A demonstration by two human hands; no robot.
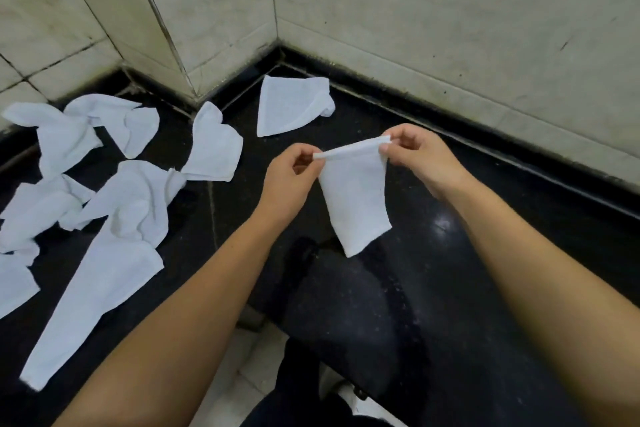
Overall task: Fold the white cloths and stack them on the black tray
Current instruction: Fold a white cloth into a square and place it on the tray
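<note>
Both grips closed on one folded white cloth [356,198]: left hand [294,180] pinches its upper left corner, right hand [419,156] pinches its upper right corner. Cloth hangs in the air above the glossy black stone table [485,218]. Loose crumpled white cloths [131,204] lie on the table's left part. One folded triangular white cloth [291,106] rests near the tiled wall corner [221,28].
</note>
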